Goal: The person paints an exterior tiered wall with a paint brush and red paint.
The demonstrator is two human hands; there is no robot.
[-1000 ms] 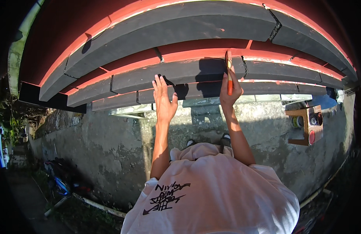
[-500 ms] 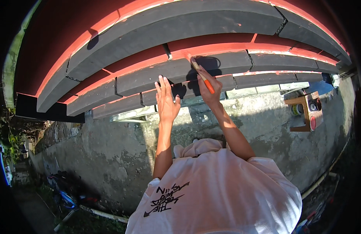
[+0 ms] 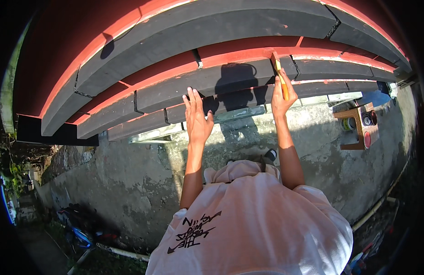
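Observation:
My right hand (image 3: 285, 96) is closed round the orange and yellow handle of a paintbrush (image 3: 279, 68). Its bristle end touches the red band (image 3: 248, 56) between two dark grey ledges. My left hand (image 3: 197, 117) lies flat with fingers stretched out, resting at the edge of the middle grey ledge (image 3: 168, 94), and holds nothing. The upper grey ledge (image 3: 212, 30) curves above both hands. Shadows of my head and hands fall on the middle ledge between my hands. Pale red shows unevenly along the band to the right of the brush.
On the concrete floor (image 3: 143, 183) at the right stands a brown perforated stand (image 3: 358, 121) with paint cans (image 3: 368, 119) on and beside it. A pale pipe (image 3: 381, 206) runs along the right edge. A dark and blue object (image 3: 79, 231) lies at the lower left.
My right hand has moved to the right along the red band with the paintbrush, which now stands more upright. My left hand stays in nearly the same place. A shoe now shows below.

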